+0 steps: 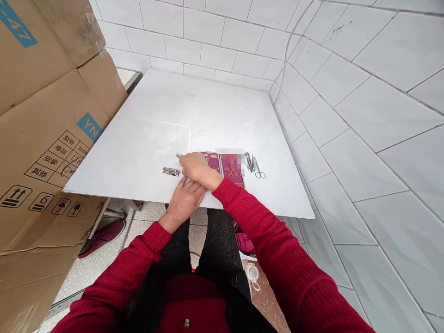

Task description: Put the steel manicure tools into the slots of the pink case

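An open manicure case with a purple-red lining lies near the table's front edge, small tools in its loops. My left hand is at the case's near left corner, its fingers bent together over the edge and their tips partly covered. Crossing above it, my right hand bends down over the case's left part with closed fingers; whatever they hold is hidden. Thin metal tools stick out just beyond the right hand. Nail clippers lie left of the hands. Small scissors and metal nippers lie right of the case.
The white table meets a tiled wall at the back and right. Large cardboard boxes stand along the left side. A cable hangs down the wall corner. Below are a shoe and a white round object.
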